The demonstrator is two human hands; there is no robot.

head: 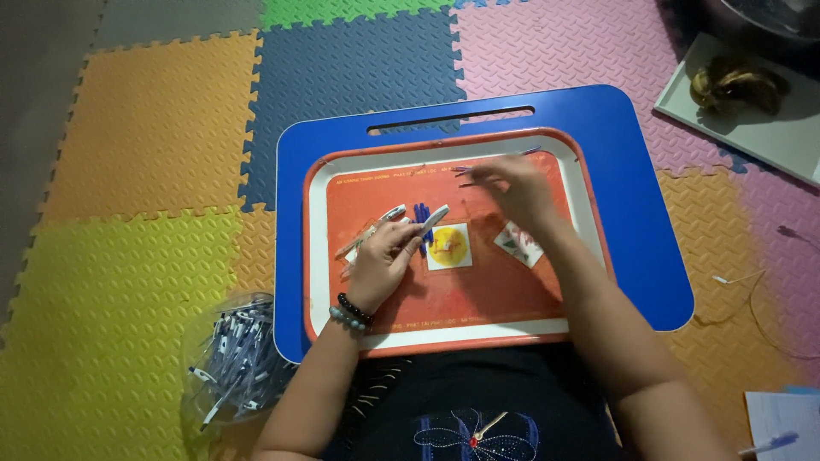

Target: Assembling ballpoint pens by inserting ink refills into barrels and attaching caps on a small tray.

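The left hand grips a white pen barrel. The right hand pinches thin refills over the orange tray; picking one cleanly helps.

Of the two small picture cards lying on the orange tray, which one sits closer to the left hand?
The card with the yellow circle, lying square right beside the left hand. The other card lies tilted further right, by the right forearm.

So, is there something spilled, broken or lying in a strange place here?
Nothing looks spilled or damaged. Pen parts lie loose on the orange tray by the left hand, and a bag of pens sits on the foam mat.
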